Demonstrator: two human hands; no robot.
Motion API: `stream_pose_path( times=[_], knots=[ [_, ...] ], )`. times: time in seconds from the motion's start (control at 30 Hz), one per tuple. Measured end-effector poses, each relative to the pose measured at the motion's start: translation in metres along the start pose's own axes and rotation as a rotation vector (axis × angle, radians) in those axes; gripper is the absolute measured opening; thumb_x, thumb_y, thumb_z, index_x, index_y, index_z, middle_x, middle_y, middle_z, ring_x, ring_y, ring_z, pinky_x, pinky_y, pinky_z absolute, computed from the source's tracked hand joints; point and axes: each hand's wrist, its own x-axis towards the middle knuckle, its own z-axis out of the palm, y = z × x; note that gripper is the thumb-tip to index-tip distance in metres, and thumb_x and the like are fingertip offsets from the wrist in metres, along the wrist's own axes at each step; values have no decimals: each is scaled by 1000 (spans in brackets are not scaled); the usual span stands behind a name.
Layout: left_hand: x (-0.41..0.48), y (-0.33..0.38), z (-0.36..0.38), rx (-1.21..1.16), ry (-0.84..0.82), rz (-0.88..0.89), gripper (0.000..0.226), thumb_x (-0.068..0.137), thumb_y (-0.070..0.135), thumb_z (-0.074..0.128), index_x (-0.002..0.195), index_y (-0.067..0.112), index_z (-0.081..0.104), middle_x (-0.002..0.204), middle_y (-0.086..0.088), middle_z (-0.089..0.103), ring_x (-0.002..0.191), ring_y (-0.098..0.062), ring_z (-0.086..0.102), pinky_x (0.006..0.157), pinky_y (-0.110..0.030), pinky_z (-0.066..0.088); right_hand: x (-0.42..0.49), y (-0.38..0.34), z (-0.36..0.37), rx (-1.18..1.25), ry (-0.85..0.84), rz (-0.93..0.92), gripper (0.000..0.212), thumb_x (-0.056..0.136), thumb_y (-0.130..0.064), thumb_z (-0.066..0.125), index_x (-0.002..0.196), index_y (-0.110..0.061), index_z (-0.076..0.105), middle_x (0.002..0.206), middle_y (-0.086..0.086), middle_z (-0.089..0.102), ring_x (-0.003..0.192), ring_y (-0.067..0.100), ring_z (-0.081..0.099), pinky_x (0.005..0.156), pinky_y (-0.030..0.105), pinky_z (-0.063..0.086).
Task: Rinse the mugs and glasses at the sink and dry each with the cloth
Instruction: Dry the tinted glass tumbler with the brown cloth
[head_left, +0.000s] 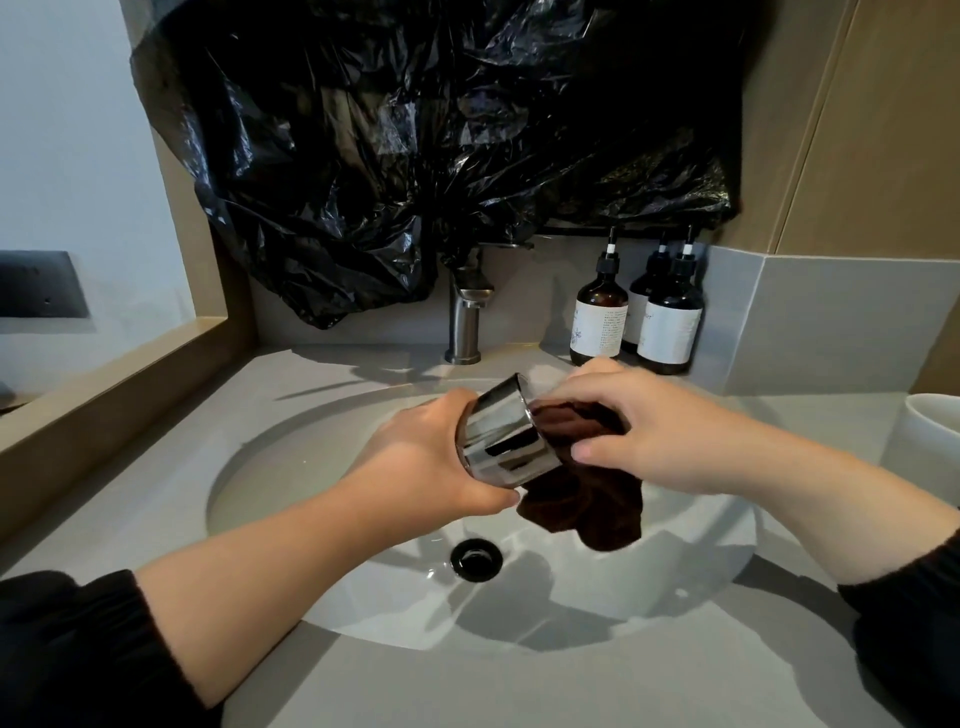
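Head view over a round sink (322, 467) set into a grey surface (415, 691). The left hand (415, 467) is wrapped around the base end of a dark, reflective glass (501, 441), fingers behind it and thumb along its underside, holding it tilted on its side above the basin with the mouth turned toward the right. The right hand (654, 431) is curled on a dark brown cloth (587, 499); part of the cloth is bunched at the mouth of the glass, and the remainder hangs loose below the hand, over the basin and just above the black drain (477, 558). Whether the cloth reaches inside the glass cannot be told. Behind the basin stands a brushed-metal tap (464, 322), its top partly covered by crumpled black plastic sheeting (415, 130) that hangs over the wall. Three brown pump bottles (600, 317) with white labels stand together at the rear right corner. A white vessel (930, 441) is cut off by the right frame edge.
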Motion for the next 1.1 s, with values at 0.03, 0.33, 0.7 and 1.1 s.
stream_pose_path(
  times=[0.03, 0.33, 0.7, 1.1],
  knots=[
    [-1, 2, 0, 3, -15, 22, 59, 58, 43, 83, 106, 40, 47, 88, 18, 58, 84, 0, 57, 74, -23, 51, 2, 3, 5, -20, 107, -36, 39, 83, -11, 68, 113, -34, 60, 107, -16, 52, 103, 3, 53, 91, 16, 42],
    [-2, 3, 3, 159, -67, 134, 60, 57, 47, 78, 109, 34, 51, 92, 14, 58, 85, -8, 56, 75, -29, 50, 6, 4, 28, -9, 153, -82, 20, 81, -4, 58, 76, -19, 69, 66, -4, 66, 65, 14, 58, 62, 34, 49],
    [1, 5, 1, 311, -30, 209, 63, 61, 48, 76, 114, 31, 47, 100, 14, 54, 91, -10, 51, 78, -31, 49, 13, 30, 24, 1034, -150, 178, 34, 69, -1, 63, 102, 3, 68, 93, 18, 71, 78, 23, 69, 74, 31, 59],
    [3, -6, 3, 421, 194, 488, 69, 58, 40, 78, 118, 18, 50, 101, 1, 60, 92, -21, 55, 65, -38, 55, 13, 13, 37, 1072, -81, 240, 46, 75, -3, 57, 120, 8, 56, 123, 35, 55, 122, 50, 46, 108, 61, 31]
  ],
)
